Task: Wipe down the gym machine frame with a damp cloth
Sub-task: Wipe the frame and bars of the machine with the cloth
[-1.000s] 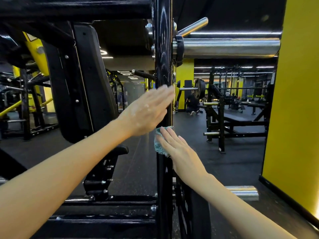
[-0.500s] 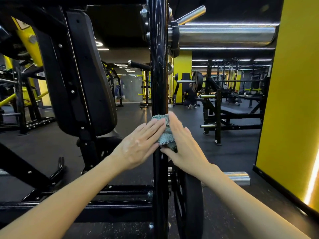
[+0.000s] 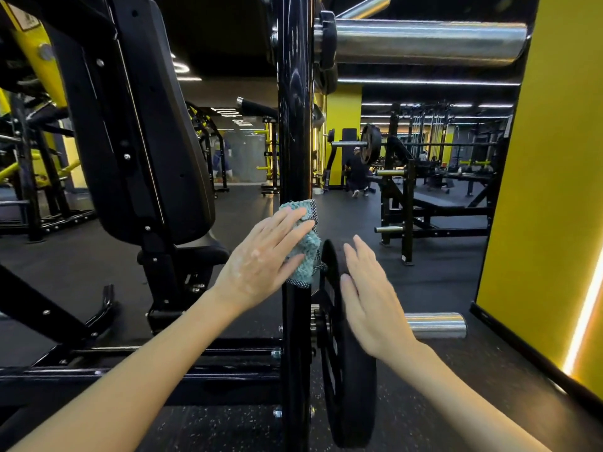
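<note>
The left hand [image 3: 261, 265] presses the teal cloth [image 3: 306, 246] against the black upright post [image 3: 295, 141], fingers straight and together over the cloth. The right hand [image 3: 368, 298], fingers also straight, is just right of the cloth, by the weight plate [image 3: 349, 402].

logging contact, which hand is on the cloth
The left hand, flat on the teal cloth against the upright; the right hand is by the weight plate.

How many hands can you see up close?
2. The left hand presses the cloth against the black post; the right hand is open beside the weight plate. Hands of far-off people are too small to count.
</note>
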The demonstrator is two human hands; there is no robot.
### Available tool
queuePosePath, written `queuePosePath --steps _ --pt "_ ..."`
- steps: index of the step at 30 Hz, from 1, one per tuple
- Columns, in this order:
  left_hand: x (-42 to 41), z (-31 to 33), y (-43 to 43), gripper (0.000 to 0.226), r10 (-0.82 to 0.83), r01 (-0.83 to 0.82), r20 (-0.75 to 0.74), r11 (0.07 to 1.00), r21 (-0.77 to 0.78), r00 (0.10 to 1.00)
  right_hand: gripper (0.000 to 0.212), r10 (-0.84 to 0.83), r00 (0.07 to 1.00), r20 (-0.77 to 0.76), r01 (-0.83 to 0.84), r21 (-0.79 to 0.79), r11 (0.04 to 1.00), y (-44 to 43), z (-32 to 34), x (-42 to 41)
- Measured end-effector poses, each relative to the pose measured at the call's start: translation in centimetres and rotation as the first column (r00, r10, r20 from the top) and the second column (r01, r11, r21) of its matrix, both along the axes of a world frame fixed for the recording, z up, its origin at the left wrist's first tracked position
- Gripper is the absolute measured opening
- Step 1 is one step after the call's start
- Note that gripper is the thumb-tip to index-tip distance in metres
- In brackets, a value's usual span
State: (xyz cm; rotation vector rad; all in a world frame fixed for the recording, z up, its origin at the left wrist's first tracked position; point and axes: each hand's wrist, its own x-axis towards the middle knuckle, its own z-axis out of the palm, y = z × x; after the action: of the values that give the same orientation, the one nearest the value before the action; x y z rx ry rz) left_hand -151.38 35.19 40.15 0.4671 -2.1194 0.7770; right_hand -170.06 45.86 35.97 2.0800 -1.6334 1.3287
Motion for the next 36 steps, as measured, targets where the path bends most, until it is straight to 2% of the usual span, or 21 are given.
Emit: queuePosePath --steps 2,6,9,12,16,20,24,30,36 --pt "-0.3 -0.4 -0.1 0.049 0.002 -0.003 -0.022 0.999 -0.032 1.0 0.055 -0.094 0.996 -0.009 0.093 -0.034 0.995 -0.5 -0.2 -2.1" --pt "-0.7 -2.4 -0.4 0.047 0.039 -0.033 0.077 0.996 -0.077 0.996 0.058 -0.328 0.938 -0.111 0.335 0.056 0.941 -2.5 -2.2 -6.3" --pt "-0.8 -4.3 -1.0 0.047 0.044 -0.037 0.091 0.996 -0.084 0.995 0.059 -0.401 0.885 -0.238 0.435 0.11 0.894 -4.3 -4.2 -7.5" --pt "-0.8 -5.5 -0.9 0.047 0.046 -0.04 0.065 0.995 -0.094 0.997 0.059 -0.39 0.859 -0.332 0.465 0.187 0.865 -6.0 -6.6 -8.3" --pt "0.0 -7.3 -1.0 0.048 0.032 -0.025 0.082 0.996 -0.083 0.996 0.059 -0.411 0.822 -0.395 0.515 0.206 0.832 -6.9 -8.8 -8.7" --pt "0.4 -9.5 -1.3 0.047 0.028 -0.024 0.083 0.998 -0.054 0.996 0.058 -0.437 0.803 -0.405 0.545 0.203 0.813 -6.8 -9.0 -8.5" --pt "0.4 -11.6 -1.1 0.039 0.022 -0.017 0.172 0.999 -0.031 0.985 0.06 -0.443 0.804 -0.398 0.545 0.194 0.816 -6.8 -9.2 -8.5" --pt "1.3 -8.2 -1.5 0.044 0.058 -0.028 0.257 0.993 -0.118 0.965 0.061 -0.447 0.81 -0.379 0.538 0.177 0.824 -6.8 -9.2 -8.5" --pt "0.7 -5.5 -1.4 0.042 0.08 -0.055 0.17 0.988 -0.147 0.982 0.06 -0.46 0.806 -0.373 0.533 0.118 0.838 -7.2 -9.6 -8.6"
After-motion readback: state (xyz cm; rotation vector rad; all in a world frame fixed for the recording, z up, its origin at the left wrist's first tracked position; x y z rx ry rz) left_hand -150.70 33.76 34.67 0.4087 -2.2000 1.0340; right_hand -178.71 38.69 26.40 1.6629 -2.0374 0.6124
